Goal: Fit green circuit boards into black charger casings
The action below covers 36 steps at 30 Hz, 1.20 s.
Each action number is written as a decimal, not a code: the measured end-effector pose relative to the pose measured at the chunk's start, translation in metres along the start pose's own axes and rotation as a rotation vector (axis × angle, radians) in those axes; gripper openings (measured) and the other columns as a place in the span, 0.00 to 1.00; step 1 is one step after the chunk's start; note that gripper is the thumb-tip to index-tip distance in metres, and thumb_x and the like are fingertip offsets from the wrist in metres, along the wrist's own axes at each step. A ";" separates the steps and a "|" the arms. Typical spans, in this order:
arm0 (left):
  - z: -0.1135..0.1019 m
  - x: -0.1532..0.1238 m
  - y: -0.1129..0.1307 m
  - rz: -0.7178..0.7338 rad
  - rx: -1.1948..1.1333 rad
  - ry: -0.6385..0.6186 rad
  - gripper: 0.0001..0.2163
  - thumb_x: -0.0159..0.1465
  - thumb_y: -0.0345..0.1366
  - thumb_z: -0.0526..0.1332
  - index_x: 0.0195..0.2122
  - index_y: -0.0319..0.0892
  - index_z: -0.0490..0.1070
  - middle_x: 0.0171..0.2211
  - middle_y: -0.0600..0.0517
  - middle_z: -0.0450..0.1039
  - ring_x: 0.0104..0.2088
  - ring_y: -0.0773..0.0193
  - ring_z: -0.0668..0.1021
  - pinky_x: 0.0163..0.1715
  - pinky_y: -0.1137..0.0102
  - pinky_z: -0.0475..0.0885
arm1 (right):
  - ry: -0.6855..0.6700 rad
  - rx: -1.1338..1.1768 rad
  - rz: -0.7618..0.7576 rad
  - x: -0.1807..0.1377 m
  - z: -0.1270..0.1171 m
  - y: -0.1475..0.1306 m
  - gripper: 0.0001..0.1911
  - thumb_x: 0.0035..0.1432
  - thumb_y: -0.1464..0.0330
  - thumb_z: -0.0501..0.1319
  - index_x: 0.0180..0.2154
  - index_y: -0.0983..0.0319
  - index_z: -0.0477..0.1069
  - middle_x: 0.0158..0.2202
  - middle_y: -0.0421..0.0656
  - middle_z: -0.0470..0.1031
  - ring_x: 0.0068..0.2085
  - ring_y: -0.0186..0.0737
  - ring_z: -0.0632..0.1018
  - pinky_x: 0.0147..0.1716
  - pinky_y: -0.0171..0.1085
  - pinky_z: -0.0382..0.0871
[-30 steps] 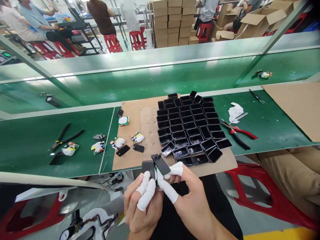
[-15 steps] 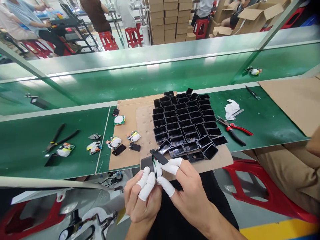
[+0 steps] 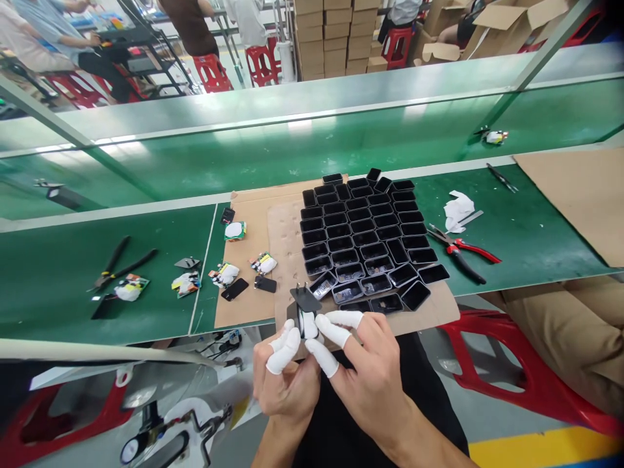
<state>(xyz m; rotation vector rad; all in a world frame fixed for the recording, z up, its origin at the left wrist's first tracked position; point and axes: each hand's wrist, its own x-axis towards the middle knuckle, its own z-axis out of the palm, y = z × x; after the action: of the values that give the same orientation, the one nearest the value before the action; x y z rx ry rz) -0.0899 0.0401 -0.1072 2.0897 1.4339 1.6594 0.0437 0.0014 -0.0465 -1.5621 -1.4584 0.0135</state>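
Both my hands meet just below the table's front edge, with white finger cots on the fingertips. My left hand [image 3: 285, 380] and my right hand [image 3: 363, 364] pinch a small black charger housing [image 3: 303, 304] with two metal prongs sticking up and a white part inside. Right behind it, a cluster of several open black housings [image 3: 368, 237] stands on a brown cardboard sheet [image 3: 253, 250]. Some front housings hold circuit parts.
Loose white-and-coloured circuit pieces [image 3: 225, 274] and black lids [image 3: 235, 289] lie left of the cluster. Black pliers [image 3: 114, 263] rest at the far left, red-handled pliers [image 3: 461, 250] and white finger cots [image 3: 457, 211] at the right. A seated person's leg [image 3: 570, 331] and red stool [image 3: 487, 364] are at my right.
The black lid that stood tilted off the housing now sits down on it with the prongs upright. My fingers have closed in tighter around the piece, and the view shifted slightly.
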 end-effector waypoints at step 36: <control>-0.025 0.106 0.074 -1.766 -0.986 0.219 0.19 0.84 0.30 0.51 0.68 0.44 0.77 0.59 0.42 0.88 0.51 0.58 0.92 0.47 0.68 0.92 | 0.130 0.038 0.257 -0.044 -0.059 0.054 0.15 0.75 0.66 0.70 0.60 0.56 0.82 0.57 0.49 0.81 0.55 0.54 0.82 0.57 0.54 0.74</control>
<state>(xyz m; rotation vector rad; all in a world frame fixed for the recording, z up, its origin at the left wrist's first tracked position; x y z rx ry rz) -0.0714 0.0642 0.0205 -0.1353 1.2076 1.1339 0.1067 -0.0584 -0.0737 -1.6776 -1.1440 0.0884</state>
